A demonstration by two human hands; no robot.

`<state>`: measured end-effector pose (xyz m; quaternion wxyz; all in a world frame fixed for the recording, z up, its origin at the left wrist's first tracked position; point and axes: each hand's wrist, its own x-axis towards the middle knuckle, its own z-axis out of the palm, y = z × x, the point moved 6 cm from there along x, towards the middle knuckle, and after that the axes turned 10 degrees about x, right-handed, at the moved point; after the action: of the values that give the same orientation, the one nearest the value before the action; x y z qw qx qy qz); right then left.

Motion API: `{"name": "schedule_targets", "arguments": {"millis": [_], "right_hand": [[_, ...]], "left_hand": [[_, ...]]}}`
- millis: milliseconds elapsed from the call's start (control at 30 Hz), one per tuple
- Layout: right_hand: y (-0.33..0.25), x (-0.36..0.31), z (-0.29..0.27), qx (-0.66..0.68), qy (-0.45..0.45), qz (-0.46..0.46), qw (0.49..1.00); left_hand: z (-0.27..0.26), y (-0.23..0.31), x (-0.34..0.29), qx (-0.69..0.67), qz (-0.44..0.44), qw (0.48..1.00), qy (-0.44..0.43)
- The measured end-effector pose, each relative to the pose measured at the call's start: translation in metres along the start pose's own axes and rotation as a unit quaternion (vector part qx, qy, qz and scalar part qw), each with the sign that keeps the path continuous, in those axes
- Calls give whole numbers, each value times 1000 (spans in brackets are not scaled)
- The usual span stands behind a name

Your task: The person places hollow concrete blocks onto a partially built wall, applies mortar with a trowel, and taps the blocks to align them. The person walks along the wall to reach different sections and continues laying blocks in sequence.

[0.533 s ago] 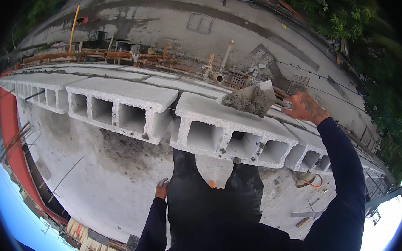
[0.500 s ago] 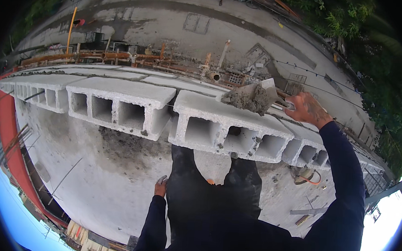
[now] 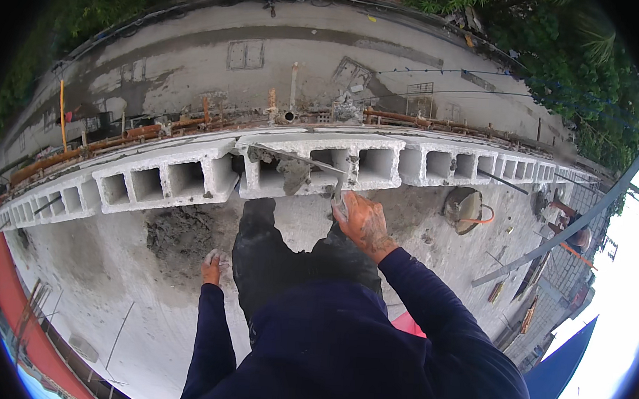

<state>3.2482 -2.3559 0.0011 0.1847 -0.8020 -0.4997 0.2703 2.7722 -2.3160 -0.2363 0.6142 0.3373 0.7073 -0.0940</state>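
Note:
My right hand (image 3: 363,220) is closed round the handle of a trowel (image 3: 322,163), in front of the near side of the wall. Wet grey mortar (image 3: 293,174) clings to the blade and hangs over the openings of a hollow concrete block (image 3: 378,168). A narrow gap parts that block from another hollow block (image 3: 161,181) on its left. Low beside my left leg, my left hand (image 3: 213,267) hangs with fingers somewhat apart and nothing visible in it. Its fingertips are greyed, and it touches no block.
Dark mortar (image 3: 178,238) is heaped on the floor by the wall's foot. A bucket (image 3: 464,208) with an orange handle stands at the right. Thin bars (image 3: 503,183) jut from the block row. Beyond the wall are rusty pipes (image 3: 144,132) and a paved street (image 3: 189,52) below.
My right hand has brought the mortar-laden trowel from above the wall's far side down to its near face, leftward. The view has shifted right. My left hand's fingers show more apart.

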Motion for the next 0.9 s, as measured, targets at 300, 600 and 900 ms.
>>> {"name": "schedule_targets", "arguments": {"millis": [300, 600, 900], "right_hand": [[46, -50, -48, 34, 14, -28, 999], [202, -158, -258, -44, 217, 22, 975], [437, -178, -456, -227, 197, 252, 920]], "left_hand": [[-15, 28, 18, 116, -49, 992, 13], [111, -22, -34, 139, -53, 989, 16], [270, -26, -98, 271, -4, 961, -48]]}}
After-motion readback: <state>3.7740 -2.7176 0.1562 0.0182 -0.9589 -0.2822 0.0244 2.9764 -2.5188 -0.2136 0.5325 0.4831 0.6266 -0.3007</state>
